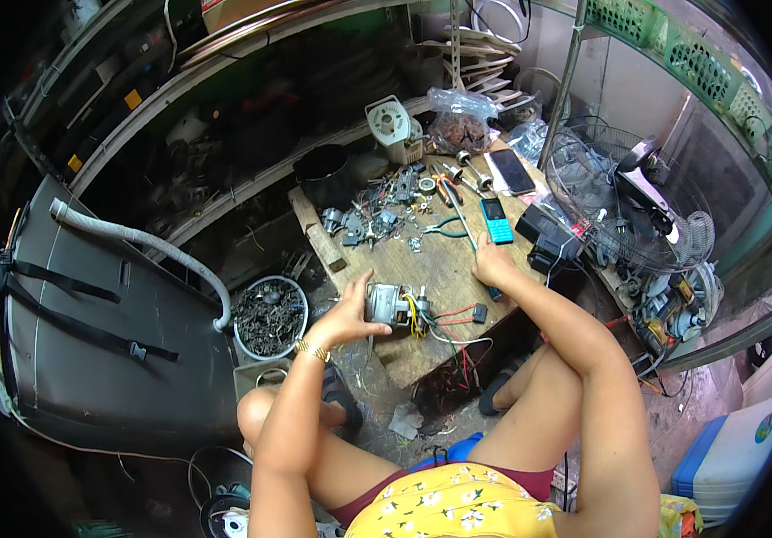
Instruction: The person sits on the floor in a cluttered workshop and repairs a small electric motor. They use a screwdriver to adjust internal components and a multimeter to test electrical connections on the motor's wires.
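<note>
On the wooden board [435,264] in front of me sits a small silver electric motor [387,305], with yellow, red and white wires and a small black block [480,313] trailing from it. My left hand [350,316] is beside the motor, fingers spread and thumb along its near side; whether it touches the motor is unclear. My right hand [493,262] is closed around a screwdriver [466,222], its long shaft pointing away from me and a dark handle end showing below the hand. Just beyond lie a turquoise keypad phone [496,221] and dark-handled pliers [444,229].
Loose metal parts [377,215] cover the board's far left. A dark smartphone [512,171] lies at the far right, near a black box-shaped device [545,238] and a fan guard [637,197]. A bowl of dark scraps [269,316] stands left of the board.
</note>
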The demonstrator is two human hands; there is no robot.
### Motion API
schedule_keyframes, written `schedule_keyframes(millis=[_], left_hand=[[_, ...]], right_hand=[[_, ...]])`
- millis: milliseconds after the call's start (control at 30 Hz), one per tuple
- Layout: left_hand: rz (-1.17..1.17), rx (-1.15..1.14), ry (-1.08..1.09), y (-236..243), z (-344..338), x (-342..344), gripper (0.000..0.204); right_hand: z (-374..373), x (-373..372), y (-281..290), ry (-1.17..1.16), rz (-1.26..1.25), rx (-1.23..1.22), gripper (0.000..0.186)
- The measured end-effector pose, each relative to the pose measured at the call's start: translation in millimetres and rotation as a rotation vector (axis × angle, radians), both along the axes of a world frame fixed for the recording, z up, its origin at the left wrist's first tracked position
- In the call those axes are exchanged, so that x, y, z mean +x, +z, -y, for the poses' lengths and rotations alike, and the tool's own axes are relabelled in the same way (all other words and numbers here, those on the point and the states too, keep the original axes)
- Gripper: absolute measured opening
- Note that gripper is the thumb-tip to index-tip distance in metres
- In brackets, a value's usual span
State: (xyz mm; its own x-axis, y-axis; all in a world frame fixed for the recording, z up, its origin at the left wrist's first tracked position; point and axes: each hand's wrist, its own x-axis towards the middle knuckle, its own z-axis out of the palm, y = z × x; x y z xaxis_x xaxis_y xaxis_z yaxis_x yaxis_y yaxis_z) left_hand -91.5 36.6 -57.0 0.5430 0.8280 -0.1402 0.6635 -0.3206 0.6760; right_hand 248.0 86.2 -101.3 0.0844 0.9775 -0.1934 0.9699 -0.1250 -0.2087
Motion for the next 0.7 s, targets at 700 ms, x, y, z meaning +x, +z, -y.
schedule_keyframes(millis=[700], left_hand=[[-0.432, 0.056, 0.312, -21, 44, 0, 0.035]], right_hand=[[17, 10, 68, 0.158, -0.116, 0.204, 0.052]])
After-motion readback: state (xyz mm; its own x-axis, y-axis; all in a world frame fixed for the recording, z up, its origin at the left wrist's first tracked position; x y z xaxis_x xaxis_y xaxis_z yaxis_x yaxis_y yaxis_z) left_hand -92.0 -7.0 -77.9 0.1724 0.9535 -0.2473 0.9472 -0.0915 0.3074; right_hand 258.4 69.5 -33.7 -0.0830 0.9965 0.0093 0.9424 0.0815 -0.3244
